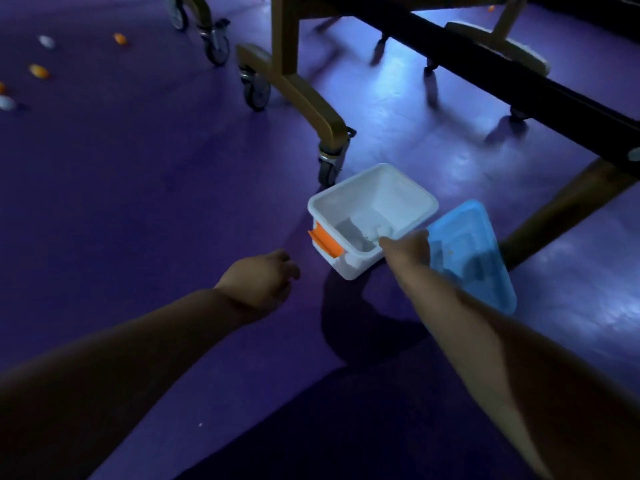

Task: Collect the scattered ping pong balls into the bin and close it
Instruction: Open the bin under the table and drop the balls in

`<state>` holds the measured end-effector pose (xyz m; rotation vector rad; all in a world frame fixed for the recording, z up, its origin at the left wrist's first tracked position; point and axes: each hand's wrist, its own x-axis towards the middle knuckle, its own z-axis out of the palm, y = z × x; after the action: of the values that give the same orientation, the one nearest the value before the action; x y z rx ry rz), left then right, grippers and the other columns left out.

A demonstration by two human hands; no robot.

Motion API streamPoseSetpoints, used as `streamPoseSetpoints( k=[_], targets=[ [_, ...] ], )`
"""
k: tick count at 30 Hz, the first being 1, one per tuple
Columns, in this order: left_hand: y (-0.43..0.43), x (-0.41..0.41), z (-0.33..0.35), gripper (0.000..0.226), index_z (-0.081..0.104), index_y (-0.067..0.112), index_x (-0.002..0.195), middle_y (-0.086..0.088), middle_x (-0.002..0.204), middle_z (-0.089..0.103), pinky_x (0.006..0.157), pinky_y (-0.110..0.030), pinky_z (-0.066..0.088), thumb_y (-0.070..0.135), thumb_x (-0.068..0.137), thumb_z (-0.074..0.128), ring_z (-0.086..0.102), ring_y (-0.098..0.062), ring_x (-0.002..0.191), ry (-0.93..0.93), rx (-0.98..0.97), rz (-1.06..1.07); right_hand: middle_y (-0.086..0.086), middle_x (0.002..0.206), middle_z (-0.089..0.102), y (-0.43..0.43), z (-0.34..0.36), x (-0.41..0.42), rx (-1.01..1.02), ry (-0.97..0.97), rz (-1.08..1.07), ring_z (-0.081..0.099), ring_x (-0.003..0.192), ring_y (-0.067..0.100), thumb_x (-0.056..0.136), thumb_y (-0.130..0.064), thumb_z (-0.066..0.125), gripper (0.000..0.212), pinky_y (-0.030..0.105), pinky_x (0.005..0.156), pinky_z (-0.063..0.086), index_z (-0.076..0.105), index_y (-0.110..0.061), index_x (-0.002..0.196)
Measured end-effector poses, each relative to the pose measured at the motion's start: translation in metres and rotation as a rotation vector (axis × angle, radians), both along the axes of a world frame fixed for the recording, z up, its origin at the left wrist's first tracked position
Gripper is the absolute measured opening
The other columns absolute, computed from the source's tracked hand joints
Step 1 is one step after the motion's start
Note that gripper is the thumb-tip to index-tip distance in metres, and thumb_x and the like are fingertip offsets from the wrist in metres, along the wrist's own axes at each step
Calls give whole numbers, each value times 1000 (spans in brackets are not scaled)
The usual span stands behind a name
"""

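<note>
Floor: a purple, smooth surface (138, 202) fills the view, dim near the person and carrying a pale bluish sheen under the table.
Room: dark overall; motion blur softens the far edges.
Table frame: gold-brown curved legs (301, 98) stand on the floor on small casters (327, 168). A dark beam (519, 74) runs diagonally across the upper right.
Bin: the white bin (346, 206) is low by the nearest caster, open-topped, with an orange latch (325, 241) on its left end. Whether it rests flat on the floor cannot be told.
Lid: the blue lid (474, 244) is off the bin, just beside its right side and tilted.
Balls: an orange ball (119, 38), a white ball (46, 41), a second orange ball (38, 71) and a second white ball (6, 102) are scattered at far left, well apart from the bin.
Left hand: the left hand (259, 282) hangs over the floor to the left of the bin, fingers loosely curled, holding nothing.
Right hand: the right hand (410, 249) is at the bin's near right corner, thumb over the rim, against the lid's edge. Its fingers are hidden, so its grip cannot be told.
Shadow: a dark patch lies on the floor beneath the bin and between the forearms.
</note>
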<state>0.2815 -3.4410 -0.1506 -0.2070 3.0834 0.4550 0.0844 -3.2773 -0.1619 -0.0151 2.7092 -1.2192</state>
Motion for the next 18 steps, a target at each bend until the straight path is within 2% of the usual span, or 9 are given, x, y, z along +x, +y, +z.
streamPoseSetpoints(
  k=[1,2,3,5,9,11,13,16,18],
  targets=[
    [-3,3,-2,32,61,20,117,-2,124,54,76,-35,49,27,90,46,60,-29,103,-3,-6,-5,21,114,64,0,-7,5,-29,-73,-34,66,90,29,74,-36,72,49,34,76,54,52,-2,103],
    [-6,7,-3,30,61,20,118,-2,125,54,75,-35,48,25,91,48,60,-29,103,-1,-14,-9,22,99,68,0,-13,9,-56,-156,-55,65,66,25,74,-43,68,51,29,57,55,54,-1,99],
    [-8,10,-3,29,60,20,118,-1,126,53,74,-34,47,24,92,49,60,-29,103,-4,-24,-10,20,82,66,-1,-16,15,-81,-250,-56,58,45,20,79,-44,64,49,20,39,46,55,1,96],
    [-15,17,-6,29,60,21,118,0,126,53,74,-34,47,24,92,49,60,-27,103,-9,-44,-15,15,65,60,-6,-23,23,-137,-347,-42,46,28,12,88,-36,57,40,13,29,32,57,3,96],
    [-24,29,-4,30,61,21,118,-1,124,54,73,-35,46,24,92,46,60,-28,103,2,-77,-45,15,63,60,-19,-26,30,-322,-347,-98,51,34,14,89,-13,51,30,19,35,42,59,11,106],
    [-29,34,-1,30,60,21,120,0,125,53,73,-35,46,24,94,45,59,-26,104,-7,-99,-58,15,75,64,-21,-25,33,-370,-353,-138,57,37,14,88,-4,49,27,22,39,49,58,11,108],
    [-37,40,1,32,60,21,119,-1,122,54,70,-36,48,26,95,39,60,-25,100,6,-140,-92,18,86,65,-21,-21,43,-339,-339,-104,61,43,18,86,-2,48,24,26,44,53,58,9,105],
    [-40,53,12,48,64,15,107,-7,104,61,57,-38,52,34,90,23,63,-30,83,91,-202,-175,13,74,65,-23,-18,69,-253,-309,45,60,48,19,84,-2,48,21,24,43,52,59,7,100],
    [-42,65,19,44,64,13,102,-6,95,63,54,-37,50,35,93,27,63,-29,76,105,-205,-157,13,71,67,-28,-15,90,-206,-289,175,63,51,21,84,-4,47,23,27,48,55,60,4,101]
  ],
)
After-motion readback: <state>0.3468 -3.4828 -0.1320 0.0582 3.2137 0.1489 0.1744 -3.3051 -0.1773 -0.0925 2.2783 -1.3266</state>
